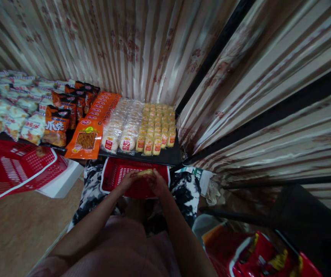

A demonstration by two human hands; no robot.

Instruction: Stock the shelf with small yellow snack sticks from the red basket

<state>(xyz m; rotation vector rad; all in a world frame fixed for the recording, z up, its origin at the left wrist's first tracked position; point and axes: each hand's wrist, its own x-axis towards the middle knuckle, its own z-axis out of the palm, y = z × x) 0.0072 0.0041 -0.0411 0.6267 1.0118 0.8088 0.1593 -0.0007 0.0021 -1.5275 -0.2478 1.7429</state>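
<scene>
My left hand (127, 181) and my right hand (157, 184) meet over a red plastic basket (116, 174) on my lap. Together they hold a small yellow-brown snack packet (145, 173), gripped from both sides. Just beyond the basket, a dark shelf (165, 156) carries rows of small yellow packets (156, 127), clear-wrapped round cakes (123, 123) and orange flat packets (92, 129).
More snack bags (12, 111) fill the shelf to the left. A second red basket (15, 167) rests on a white box at left. Striped floral curtain (142, 42) hangs behind and to the right. Red packaging (257, 256) lies at lower right, wooden floor at lower left.
</scene>
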